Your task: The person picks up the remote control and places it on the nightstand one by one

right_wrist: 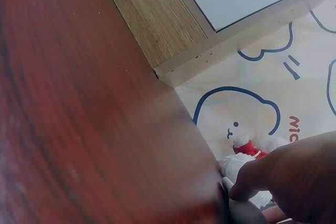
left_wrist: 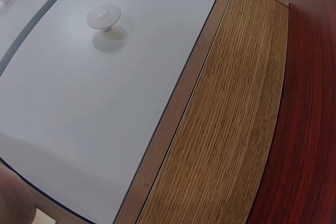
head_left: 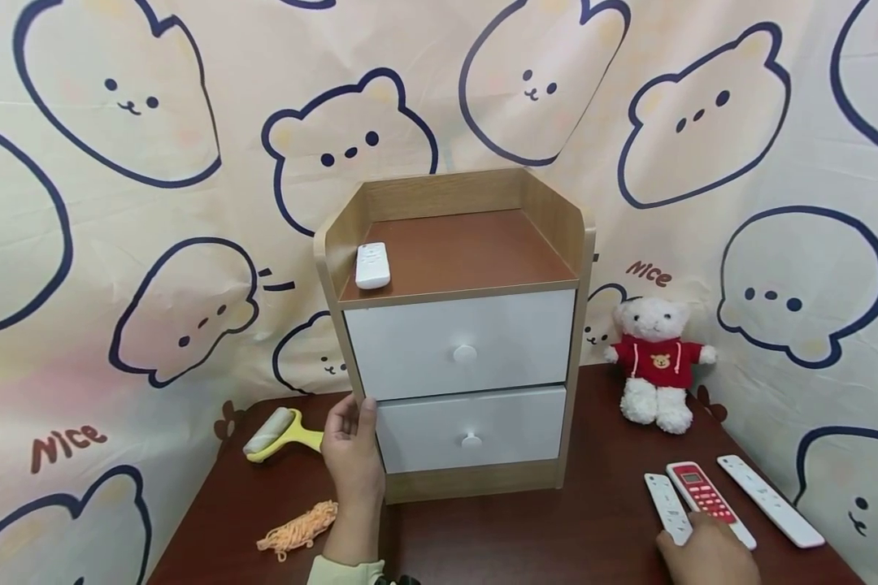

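Observation:
A small wooden drawer cabinet [head_left: 475, 483] with two white drawers stands on the table. My left hand [head_left: 354, 455] grips its left side edge, thumb at the front; in the left wrist view, part of this hand [left_wrist: 14, 198] shows at the lower left corner. At the right, my right hand [head_left: 710, 552] pinches the near end of a short white remote control [head_left: 667, 504]. Beside that remote lie a red-and-white remote control [head_left: 702, 491] and a longer white remote control [head_left: 770, 500]. In the right wrist view, the right hand [right_wrist: 294, 177] hides most of the remote.
Another white remote control [head_left: 372, 266] rests on the cabinet's top shelf. A yellow-handled lint roller [head_left: 285, 435] and a bundle of orange cord [head_left: 298, 528] lie left of the cabinet. A white teddy bear [head_left: 657, 366] in red stands at the back right. Printed cloth [head_left: 190, 211] hangs behind.

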`<state>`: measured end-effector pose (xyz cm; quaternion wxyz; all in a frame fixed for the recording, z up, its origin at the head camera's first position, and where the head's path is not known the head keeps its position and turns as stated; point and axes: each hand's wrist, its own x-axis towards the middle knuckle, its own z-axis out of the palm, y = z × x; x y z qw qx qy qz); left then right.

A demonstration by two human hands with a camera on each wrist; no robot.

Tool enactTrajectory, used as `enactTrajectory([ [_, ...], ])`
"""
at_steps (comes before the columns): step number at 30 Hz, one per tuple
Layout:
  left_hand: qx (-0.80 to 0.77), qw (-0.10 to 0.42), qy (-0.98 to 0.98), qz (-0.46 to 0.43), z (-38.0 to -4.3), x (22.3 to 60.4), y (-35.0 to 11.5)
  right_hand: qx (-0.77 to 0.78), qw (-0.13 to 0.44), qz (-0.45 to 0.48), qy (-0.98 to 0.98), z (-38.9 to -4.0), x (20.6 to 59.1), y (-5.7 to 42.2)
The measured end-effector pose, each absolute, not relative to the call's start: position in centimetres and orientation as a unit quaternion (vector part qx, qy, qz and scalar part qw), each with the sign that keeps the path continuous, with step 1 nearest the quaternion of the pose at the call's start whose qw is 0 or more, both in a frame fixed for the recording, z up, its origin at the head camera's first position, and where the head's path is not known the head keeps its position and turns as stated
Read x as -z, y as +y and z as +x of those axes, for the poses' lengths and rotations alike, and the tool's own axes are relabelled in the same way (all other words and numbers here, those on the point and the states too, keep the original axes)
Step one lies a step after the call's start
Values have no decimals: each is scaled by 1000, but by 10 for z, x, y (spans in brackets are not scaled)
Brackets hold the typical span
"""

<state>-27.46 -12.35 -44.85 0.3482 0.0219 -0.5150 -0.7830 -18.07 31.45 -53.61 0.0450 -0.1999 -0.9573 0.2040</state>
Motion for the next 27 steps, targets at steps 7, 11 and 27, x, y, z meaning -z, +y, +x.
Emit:
enactTrajectory([
  [7, 784, 350, -513, 18, -274, 447, -123, -202, -2, -217, -955, -181, 532, 315],
  [11, 784, 351, -512, 18, -275, 448, -123, -208, 4, -226, -952, -180, 527, 311],
  [27, 780, 352, -517, 17, -274, 448, -122, -459, 172, -232, -840, -160, 468, 264],
])
